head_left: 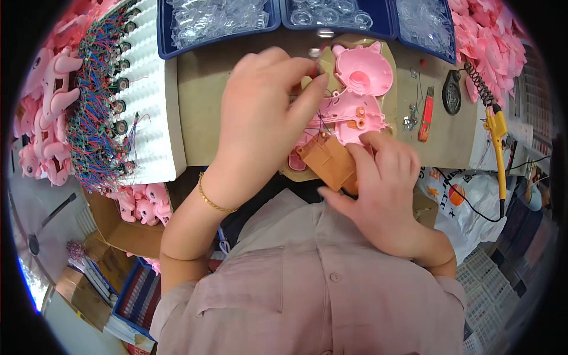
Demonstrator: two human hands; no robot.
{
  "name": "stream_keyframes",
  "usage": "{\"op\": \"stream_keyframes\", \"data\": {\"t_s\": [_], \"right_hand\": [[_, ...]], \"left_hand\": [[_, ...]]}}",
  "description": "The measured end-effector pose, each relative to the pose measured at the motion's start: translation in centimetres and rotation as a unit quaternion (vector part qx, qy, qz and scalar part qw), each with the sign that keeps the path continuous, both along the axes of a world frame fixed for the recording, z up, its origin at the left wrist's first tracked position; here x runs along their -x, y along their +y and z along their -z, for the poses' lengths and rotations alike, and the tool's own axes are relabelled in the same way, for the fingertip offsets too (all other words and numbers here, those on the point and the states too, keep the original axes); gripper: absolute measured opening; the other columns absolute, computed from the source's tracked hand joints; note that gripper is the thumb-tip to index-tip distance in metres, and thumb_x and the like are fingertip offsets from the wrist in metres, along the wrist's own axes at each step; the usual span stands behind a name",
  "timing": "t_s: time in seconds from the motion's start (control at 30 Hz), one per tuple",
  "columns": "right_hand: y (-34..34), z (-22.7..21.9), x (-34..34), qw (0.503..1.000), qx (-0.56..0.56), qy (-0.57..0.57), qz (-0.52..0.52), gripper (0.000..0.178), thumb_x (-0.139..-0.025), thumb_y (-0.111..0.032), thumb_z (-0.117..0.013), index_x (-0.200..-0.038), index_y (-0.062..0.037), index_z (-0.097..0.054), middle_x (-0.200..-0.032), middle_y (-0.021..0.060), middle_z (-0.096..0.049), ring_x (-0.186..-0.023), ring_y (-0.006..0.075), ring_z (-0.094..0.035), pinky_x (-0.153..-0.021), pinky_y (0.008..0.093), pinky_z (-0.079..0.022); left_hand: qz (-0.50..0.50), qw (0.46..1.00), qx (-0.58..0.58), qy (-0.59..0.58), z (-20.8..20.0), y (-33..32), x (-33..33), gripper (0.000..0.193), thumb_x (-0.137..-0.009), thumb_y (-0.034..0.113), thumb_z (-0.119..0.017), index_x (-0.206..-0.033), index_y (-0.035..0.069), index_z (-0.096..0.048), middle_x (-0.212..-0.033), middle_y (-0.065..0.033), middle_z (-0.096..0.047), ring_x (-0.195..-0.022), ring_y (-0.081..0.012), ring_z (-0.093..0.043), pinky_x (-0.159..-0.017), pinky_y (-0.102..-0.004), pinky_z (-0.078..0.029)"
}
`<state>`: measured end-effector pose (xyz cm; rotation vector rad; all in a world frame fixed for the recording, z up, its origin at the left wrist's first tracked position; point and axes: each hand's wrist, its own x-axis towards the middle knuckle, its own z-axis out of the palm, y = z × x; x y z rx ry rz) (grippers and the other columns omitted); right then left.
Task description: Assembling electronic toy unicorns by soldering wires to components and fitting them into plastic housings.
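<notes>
An open pink plastic toy shell [362, 66], shaped like an animal with ears, lies on the bench in front of me. My left hand [266, 112] is closed above its left side, thumb and forefinger pinched on thin wires [321, 122]; their ends are hard to see. An orange-brown plastic box [327, 161] sits tilted at the shell's near end. My right hand [384, 192] grips this box, fingers on its far right side and thumb at its near edge. A small orange piece [357, 122] is inside the shell.
Blue trays [278, 16] of clear plastic parts line the back. On the left stands a white foam rack [155, 118] with wired speakers. To the right lie a red cutter knife [426, 114], a black oval part [452, 92] and a yellow soldering iron [498, 133]. Pink shells [488, 50] are piled at both sides.
</notes>
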<state>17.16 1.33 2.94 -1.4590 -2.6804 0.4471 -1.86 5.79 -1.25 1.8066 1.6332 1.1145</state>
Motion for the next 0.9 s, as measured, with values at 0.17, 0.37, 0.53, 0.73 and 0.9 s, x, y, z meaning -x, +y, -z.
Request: {"op": "stream_keyframes", "data": {"t_s": [0.17,0.37,0.53,0.73,0.9], "right_hand": [[2.9,-1.4,-1.0,0.981,0.150,0.125,0.008,0.054,-0.064,-0.017,-0.078,-0.110,-0.0003,-0.057,-0.117,0.0150,-0.051,-0.108,0.0344,-0.050,-0.093,0.0432,-0.041],[6.0,1.5,-1.4,0.966,0.089,0.213,-0.113,0.061,-0.063,0.001,-0.075,-0.120,-0.0027,-0.056,-0.124,0.0133,-0.051,-0.114,0.0295,-0.053,-0.092,0.0364,-0.046],[6.4,2.6,-1.2,0.960,0.045,0.229,-0.153,0.061,-0.061,0.002,-0.075,-0.120,-0.0024,-0.057,-0.123,0.0142,-0.051,-0.113,0.0288,-0.053,-0.092,0.0368,-0.047],[7.4,0.4,-0.3,0.967,0.134,0.177,-0.124,0.062,-0.059,-0.001,-0.078,-0.117,-0.0011,-0.058,-0.120,0.0123,-0.053,-0.111,0.0276,-0.054,-0.091,0.0352,-0.048],[7.8,0.3,-0.2,0.974,0.074,0.117,-0.179,0.062,-0.057,-0.006,-0.080,-0.116,-0.0013,-0.059,-0.115,0.0110,-0.055,-0.105,0.0279,-0.055,-0.086,0.0361,-0.048]], "left_hand": [[-0.008,0.973,0.223,-0.066,-1.6,1.1,0.8,0.020,-0.089,0.016,-0.063,-0.092,-0.003,-0.067,-0.070,-0.0022,-0.060,-0.070,-0.0082,-0.055,-0.066,-0.0253,-0.044],[-0.007,0.915,0.158,-0.371,0.2,-0.4,1.2,0.021,-0.093,0.015,-0.059,-0.100,-0.004,-0.065,-0.088,-0.0045,-0.066,-0.079,-0.0071,-0.060,-0.070,-0.0210,-0.046],[-0.087,0.982,0.012,-0.168,1.9,-4.7,1.8,0.021,-0.085,0.007,-0.064,-0.104,0.000,-0.065,-0.094,-0.0083,-0.067,-0.084,-0.0162,-0.064,-0.076,-0.0272,-0.050],[0.059,0.980,-0.128,0.142,3.8,-8.4,2.0,0.042,-0.071,0.002,-0.069,-0.113,0.005,-0.065,-0.113,-0.0084,-0.065,-0.097,-0.0233,-0.064,-0.083,-0.0339,-0.051],[0.075,0.966,-0.119,0.217,3.7,-8.8,1.9,0.046,-0.072,0.005,-0.067,-0.118,0.005,-0.063,-0.122,-0.0079,-0.060,-0.108,-0.0205,-0.060,-0.088,-0.0339,-0.047]]}}
